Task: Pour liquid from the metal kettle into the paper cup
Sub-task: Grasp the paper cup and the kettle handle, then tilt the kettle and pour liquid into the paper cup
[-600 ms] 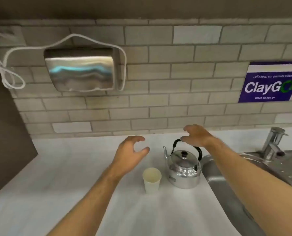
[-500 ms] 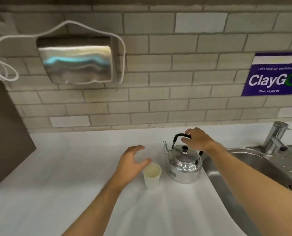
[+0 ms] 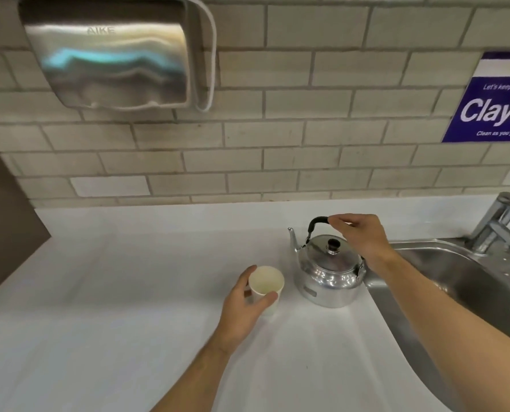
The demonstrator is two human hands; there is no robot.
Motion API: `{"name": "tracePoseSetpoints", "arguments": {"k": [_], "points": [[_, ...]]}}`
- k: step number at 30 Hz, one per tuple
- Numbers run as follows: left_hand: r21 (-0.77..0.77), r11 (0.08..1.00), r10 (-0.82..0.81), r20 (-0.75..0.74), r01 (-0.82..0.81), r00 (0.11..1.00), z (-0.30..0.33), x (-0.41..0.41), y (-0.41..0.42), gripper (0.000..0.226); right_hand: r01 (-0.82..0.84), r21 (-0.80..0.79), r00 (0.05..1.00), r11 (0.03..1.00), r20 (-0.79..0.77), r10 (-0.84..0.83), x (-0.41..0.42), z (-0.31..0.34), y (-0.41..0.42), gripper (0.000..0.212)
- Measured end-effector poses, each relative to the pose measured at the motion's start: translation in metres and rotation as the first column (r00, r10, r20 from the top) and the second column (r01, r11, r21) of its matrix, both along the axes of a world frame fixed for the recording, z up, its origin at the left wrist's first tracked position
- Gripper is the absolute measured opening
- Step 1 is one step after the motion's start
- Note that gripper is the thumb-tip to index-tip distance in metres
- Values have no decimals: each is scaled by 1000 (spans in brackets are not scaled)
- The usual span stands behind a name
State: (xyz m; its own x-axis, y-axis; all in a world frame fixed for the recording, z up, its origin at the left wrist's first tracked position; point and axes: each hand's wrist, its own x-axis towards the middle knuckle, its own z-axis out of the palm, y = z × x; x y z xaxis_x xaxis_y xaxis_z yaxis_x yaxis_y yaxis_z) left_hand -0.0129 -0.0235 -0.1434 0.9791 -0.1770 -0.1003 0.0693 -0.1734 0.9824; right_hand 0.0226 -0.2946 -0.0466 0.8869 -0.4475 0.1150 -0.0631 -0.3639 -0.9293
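Observation:
A shiny metal kettle [image 3: 328,272] with a black lid knob and a black upright handle stands on the white counter, its spout pointing left. My right hand [image 3: 362,237] is over it, fingers closed around the top of the handle. Just left of the kettle stands an upright white paper cup [image 3: 266,285], which looks empty. My left hand [image 3: 243,304] wraps around the cup's left side, thumb in front and fingers behind. Both objects rest on the counter.
A steel sink [image 3: 456,281] with a tap [image 3: 497,224] lies right of the kettle. A metal hand dryer [image 3: 108,55] hangs on the tiled wall above left, a blue sign [image 3: 491,105] at the right. A brown panel [image 3: 3,227] borders the white counter [image 3: 113,292] on the left.
My left hand came down and closed on the paper cup. My right hand settled onto the kettle handle. The camera moved closer and lower.

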Motion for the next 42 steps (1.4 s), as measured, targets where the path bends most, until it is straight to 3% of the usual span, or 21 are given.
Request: {"name": "tracePoseSetpoints", "arguments": {"k": [5,12,27,42], "points": [[-35,999,5,-21,-5,1000,-1,7,4,67,-152,-38,988,988,-3,152,-18,23,-8,20],[-93,996,-7,-60,2,998,0,14,6,65,-329,-147,941,933,-131,311,-33,45,-7,7],[-103,995,-25,-141,11,990,6,13,9,66,-484,-314,874,817,-226,431,-30,68,17,11],[-111,994,-30,-143,14,989,11,13,8,68,-508,-368,861,779,-240,448,-28,77,24,11]]}}
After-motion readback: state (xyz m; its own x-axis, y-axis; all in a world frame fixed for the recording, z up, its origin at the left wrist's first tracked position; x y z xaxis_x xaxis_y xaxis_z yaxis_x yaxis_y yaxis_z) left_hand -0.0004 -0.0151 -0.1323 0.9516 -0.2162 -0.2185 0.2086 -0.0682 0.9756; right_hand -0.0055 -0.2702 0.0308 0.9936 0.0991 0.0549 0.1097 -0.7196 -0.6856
